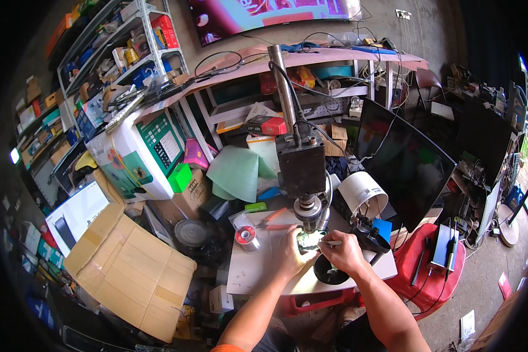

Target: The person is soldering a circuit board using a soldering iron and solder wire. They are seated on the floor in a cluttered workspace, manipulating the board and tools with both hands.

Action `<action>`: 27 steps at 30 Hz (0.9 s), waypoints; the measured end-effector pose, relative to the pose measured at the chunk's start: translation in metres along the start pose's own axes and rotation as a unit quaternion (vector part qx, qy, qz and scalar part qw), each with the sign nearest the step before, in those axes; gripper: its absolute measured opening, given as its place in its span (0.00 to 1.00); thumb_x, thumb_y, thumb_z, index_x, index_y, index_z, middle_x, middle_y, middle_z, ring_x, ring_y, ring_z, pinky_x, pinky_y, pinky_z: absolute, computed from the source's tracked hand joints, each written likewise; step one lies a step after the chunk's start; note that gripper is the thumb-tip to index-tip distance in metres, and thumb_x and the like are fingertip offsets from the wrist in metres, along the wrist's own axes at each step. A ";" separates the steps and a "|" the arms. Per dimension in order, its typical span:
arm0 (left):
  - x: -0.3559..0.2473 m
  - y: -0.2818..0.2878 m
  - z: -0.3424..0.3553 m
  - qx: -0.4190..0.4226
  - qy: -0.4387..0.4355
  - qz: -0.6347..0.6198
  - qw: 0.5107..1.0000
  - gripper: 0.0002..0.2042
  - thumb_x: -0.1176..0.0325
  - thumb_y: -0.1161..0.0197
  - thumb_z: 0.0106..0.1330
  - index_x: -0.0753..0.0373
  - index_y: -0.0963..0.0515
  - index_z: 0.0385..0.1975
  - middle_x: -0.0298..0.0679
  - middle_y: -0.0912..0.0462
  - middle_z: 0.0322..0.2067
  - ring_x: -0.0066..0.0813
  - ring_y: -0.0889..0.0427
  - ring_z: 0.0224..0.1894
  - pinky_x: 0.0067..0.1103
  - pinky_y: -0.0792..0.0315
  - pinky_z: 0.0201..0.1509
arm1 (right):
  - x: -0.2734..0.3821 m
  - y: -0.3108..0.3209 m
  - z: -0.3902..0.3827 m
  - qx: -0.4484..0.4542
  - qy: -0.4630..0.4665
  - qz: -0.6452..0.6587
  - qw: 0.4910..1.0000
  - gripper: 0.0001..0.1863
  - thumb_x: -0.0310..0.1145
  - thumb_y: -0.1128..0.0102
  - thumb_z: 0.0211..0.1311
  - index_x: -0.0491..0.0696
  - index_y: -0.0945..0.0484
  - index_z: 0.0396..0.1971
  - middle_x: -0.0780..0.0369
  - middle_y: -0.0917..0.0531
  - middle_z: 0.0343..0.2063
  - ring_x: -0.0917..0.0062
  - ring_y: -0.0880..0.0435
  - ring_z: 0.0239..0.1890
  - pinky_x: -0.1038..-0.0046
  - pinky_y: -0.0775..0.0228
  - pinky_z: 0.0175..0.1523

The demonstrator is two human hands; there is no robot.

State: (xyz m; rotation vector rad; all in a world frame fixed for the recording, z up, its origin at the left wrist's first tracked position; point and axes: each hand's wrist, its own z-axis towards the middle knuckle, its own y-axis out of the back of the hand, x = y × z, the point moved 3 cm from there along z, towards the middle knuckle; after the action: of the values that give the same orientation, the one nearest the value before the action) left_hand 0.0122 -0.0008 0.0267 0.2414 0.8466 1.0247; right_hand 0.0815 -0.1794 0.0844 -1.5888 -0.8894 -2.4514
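Note:
Beneath a black microscope head on a steel post, a small brightly lit piece, perhaps a circuit board, is gripped by my left hand with closed fingers. My right hand pinches a slim pen-like tool, its tip at the lit piece. Both hands are over a white work board. A spool of wire with a red rim and orange-handled tools lie left of the microscope. A dark round base is partly behind my right hand.
A large cardboard sheet lies at left. A black screen leans at right, behind a red stool bearing a silver box. A white cylinder stands beside the microscope. Cluttered shelves and a wall screen are behind.

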 end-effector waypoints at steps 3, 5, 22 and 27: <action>0.002 -0.001 -0.001 0.001 0.000 0.000 1.000 0.42 0.59 0.17 0.52 0.65 0.34 0.64 0.54 0.26 0.61 0.56 0.23 0.61 0.40 0.26 0.62 | 0.001 0.000 0.000 0.000 0.004 0.003 1.000 0.11 0.33 0.30 0.58 0.39 0.16 0.31 0.46 0.13 0.28 0.52 0.10 0.36 0.62 0.19 0.43; 0.002 -0.002 -0.001 0.000 0.000 0.001 1.000 0.42 0.59 0.17 0.51 0.65 0.34 0.64 0.54 0.26 0.61 0.56 0.23 0.62 0.40 0.26 0.62 | 0.001 0.000 0.000 0.002 0.000 0.002 1.000 0.11 0.33 0.31 0.58 0.39 0.16 0.31 0.47 0.13 0.28 0.52 0.10 0.36 0.62 0.19 0.43; 0.000 0.000 -0.001 -0.001 -0.005 0.014 1.000 0.42 0.59 0.17 0.52 0.64 0.35 0.64 0.52 0.26 0.62 0.55 0.22 0.61 0.39 0.24 0.61 | 0.002 0.001 -0.001 0.001 -0.001 -0.002 1.000 0.10 0.31 0.31 0.57 0.39 0.15 0.32 0.47 0.12 0.28 0.54 0.09 0.36 0.63 0.18 0.43; 0.001 0.001 -0.001 0.000 0.000 0.022 1.000 0.42 0.58 0.17 0.52 0.64 0.35 0.64 0.51 0.26 0.62 0.54 0.22 0.61 0.39 0.24 0.60 | 0.004 0.001 -0.002 0.001 0.001 -0.002 1.000 0.10 0.31 0.31 0.57 0.39 0.15 0.32 0.47 0.13 0.28 0.54 0.10 0.36 0.63 0.19 0.43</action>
State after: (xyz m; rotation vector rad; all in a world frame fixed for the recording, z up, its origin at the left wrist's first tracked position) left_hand 0.0112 0.0004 0.0254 0.2609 0.8453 1.0647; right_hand 0.0788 -0.1807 0.0879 -1.5865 -0.8955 -2.4529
